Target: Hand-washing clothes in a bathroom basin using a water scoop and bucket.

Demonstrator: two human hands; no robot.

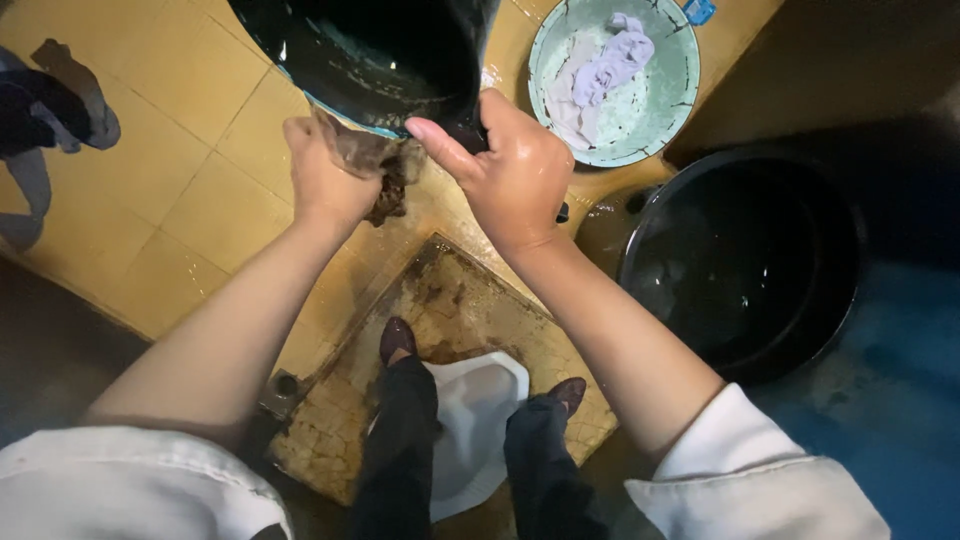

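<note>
A: What is seen from the head camera, looking down?

B: Two bare forearms are stretched out over a wet yellow tiled floor (190,200). A brown wet cloth (385,175) is gripped between both hands, just below the rim of a dark basin (370,60) that is tilted at the top of the view.

A: How is the cloth held?

B: The left hand (325,175) is closed in a fist around one end. The right hand (510,170) is closed on the other end, thumb pointed left, and the basin's edge is met there too. The cloth is seen as dark, sodden and bunched, with a thinner, half-translucent flap stretched near the left fist.

A: What else is there?

B: A pale green tub (665,100) with lilac laundry (610,65) is placed at upper right. A large black bucket (745,265) of water is set at right. A white squat pan (475,415) is seen below, between two dark-trousered legs.
</note>
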